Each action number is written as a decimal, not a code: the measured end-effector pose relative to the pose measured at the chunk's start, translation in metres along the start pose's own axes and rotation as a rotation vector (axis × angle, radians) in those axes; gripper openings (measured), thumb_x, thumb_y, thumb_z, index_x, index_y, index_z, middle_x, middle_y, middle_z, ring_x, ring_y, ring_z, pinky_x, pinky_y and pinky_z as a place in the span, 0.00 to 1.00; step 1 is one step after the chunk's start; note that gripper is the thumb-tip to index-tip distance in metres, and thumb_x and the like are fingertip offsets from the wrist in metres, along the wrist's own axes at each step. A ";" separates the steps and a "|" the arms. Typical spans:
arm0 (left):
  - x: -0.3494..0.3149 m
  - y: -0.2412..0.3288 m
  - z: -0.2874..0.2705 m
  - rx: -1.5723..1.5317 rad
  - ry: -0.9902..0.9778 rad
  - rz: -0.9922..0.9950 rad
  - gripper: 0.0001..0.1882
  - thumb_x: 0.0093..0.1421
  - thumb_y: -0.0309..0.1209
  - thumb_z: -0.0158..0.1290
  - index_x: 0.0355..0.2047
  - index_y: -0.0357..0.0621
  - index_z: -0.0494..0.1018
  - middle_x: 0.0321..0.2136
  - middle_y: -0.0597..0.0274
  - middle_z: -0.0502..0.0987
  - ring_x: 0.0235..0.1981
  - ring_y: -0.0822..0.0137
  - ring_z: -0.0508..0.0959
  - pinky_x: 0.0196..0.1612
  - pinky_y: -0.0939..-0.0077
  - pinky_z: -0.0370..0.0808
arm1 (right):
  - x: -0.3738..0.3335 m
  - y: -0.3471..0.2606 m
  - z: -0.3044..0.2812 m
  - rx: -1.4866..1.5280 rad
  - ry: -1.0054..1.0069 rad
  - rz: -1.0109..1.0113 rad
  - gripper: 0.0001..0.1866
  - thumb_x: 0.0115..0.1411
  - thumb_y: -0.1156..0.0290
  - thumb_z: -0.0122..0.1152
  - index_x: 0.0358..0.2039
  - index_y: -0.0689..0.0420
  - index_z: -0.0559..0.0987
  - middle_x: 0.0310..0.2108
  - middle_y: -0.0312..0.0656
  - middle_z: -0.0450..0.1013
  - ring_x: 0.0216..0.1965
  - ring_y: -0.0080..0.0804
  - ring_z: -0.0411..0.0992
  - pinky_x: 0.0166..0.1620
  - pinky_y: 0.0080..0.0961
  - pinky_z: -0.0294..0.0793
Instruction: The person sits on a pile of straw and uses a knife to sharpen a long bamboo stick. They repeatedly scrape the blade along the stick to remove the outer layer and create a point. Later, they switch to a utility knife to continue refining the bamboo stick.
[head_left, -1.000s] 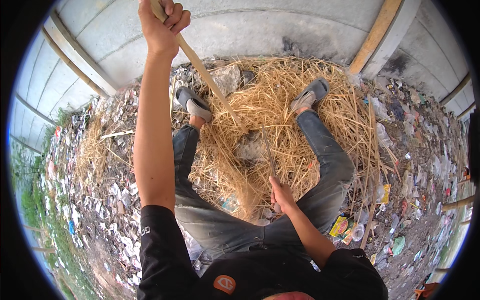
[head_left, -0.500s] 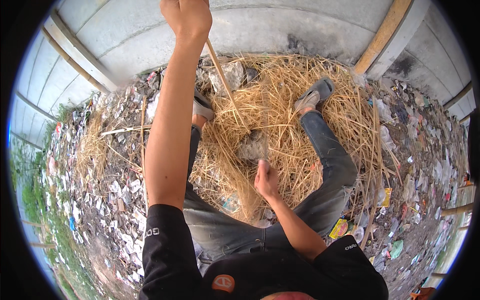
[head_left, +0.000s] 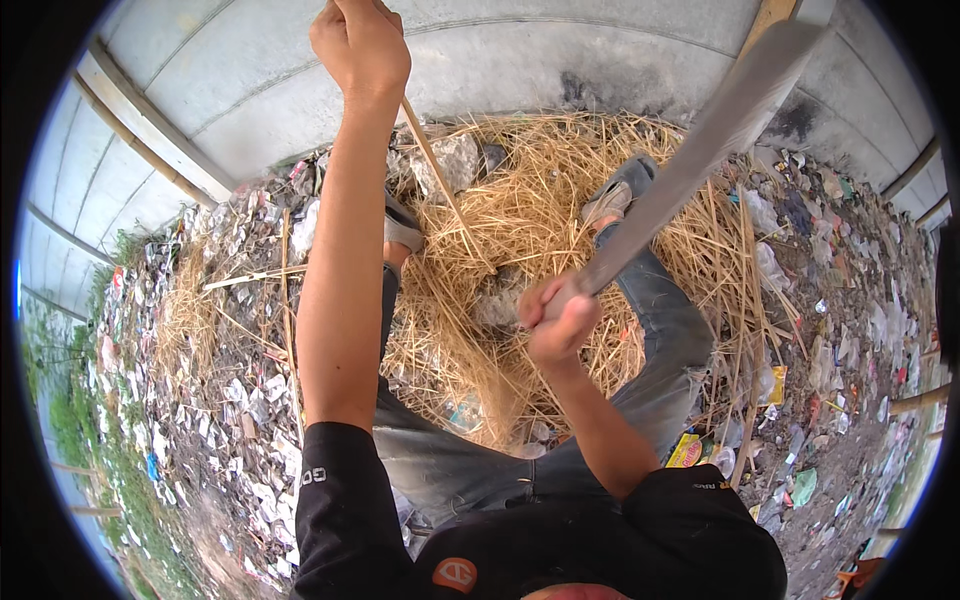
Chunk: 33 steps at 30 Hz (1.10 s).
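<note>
High at the top left, my left hand (head_left: pixel 362 52) is closed round the upper end of a bamboo strip (head_left: pixel 437 170). The strip slants down and right to its lower end near a grey stone (head_left: pixel 498 303) lying among the shavings. In the middle, my right hand (head_left: pixel 560 322) grips the handle of a machete (head_left: pixel 690 175). Its long, wide blade points up and to the right, slightly blurred, well apart from the bamboo. Thin straw-coloured shavings (head_left: pixel 540 240) are heaped between my legs and around my sandalled feet.
A grey concrete panel wall (head_left: pixel 480 65) stands close in front. Another pale rock (head_left: pixel 445 165) rests at its foot beside my left sandal. Litter and plastic scraps (head_left: pixel 240 410) cover the ground on both sides. Longer bamboo strips (head_left: pixel 752 290) lie on the right.
The machete has swung from a nearly upright, faint edge-on view to a broad blade tilted up and right. My right hand has turned and risen slightly. My left hand has shifted slightly left.
</note>
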<state>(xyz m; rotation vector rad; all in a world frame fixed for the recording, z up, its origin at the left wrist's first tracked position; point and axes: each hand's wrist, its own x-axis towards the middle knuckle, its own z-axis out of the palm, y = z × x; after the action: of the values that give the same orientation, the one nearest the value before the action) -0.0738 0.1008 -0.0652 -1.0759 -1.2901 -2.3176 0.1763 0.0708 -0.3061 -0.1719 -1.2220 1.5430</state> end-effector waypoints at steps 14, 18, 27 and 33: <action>-0.008 0.019 -0.026 0.083 0.141 0.032 0.31 0.72 0.55 0.43 0.17 0.51 0.51 0.13 0.71 0.51 0.14 0.75 0.50 0.18 0.75 0.51 | 0.083 -0.065 0.011 0.055 -0.014 0.238 0.33 0.69 0.35 0.42 0.24 0.54 0.66 0.12 0.33 0.60 0.11 0.20 0.61 0.15 0.22 0.61; -0.001 0.015 -0.017 0.064 0.143 0.032 0.33 0.72 0.55 0.42 0.15 0.51 0.50 0.12 0.71 0.51 0.13 0.74 0.52 0.17 0.75 0.52 | -0.018 0.033 0.000 0.038 -0.009 -0.097 0.32 0.70 0.36 0.39 0.23 0.53 0.64 0.12 0.34 0.60 0.11 0.20 0.60 0.15 0.22 0.59; -0.010 0.013 -0.024 0.277 0.179 0.042 0.38 0.71 0.61 0.38 0.11 0.46 0.56 0.09 0.67 0.59 0.12 0.74 0.60 0.17 0.73 0.59 | -0.017 0.012 -0.015 -0.145 -0.038 1.017 0.33 0.68 0.35 0.45 0.22 0.54 0.66 0.13 0.32 0.61 0.11 0.20 0.59 0.17 0.25 0.65; -0.007 0.014 -0.023 0.404 0.232 0.066 0.39 0.71 0.61 0.37 0.11 0.45 0.56 0.08 0.67 0.60 0.12 0.73 0.61 0.17 0.72 0.60 | 0.059 -0.035 0.033 0.188 -0.119 -0.100 0.27 0.74 0.47 0.39 0.27 0.56 0.67 0.11 0.33 0.62 0.11 0.20 0.59 0.15 0.20 0.59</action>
<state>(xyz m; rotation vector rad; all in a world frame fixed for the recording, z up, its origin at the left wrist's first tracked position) -0.0725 0.0730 -0.0690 -0.6856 -1.5129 -1.9465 0.1544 0.0931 -0.2364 0.1046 -1.1519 1.5882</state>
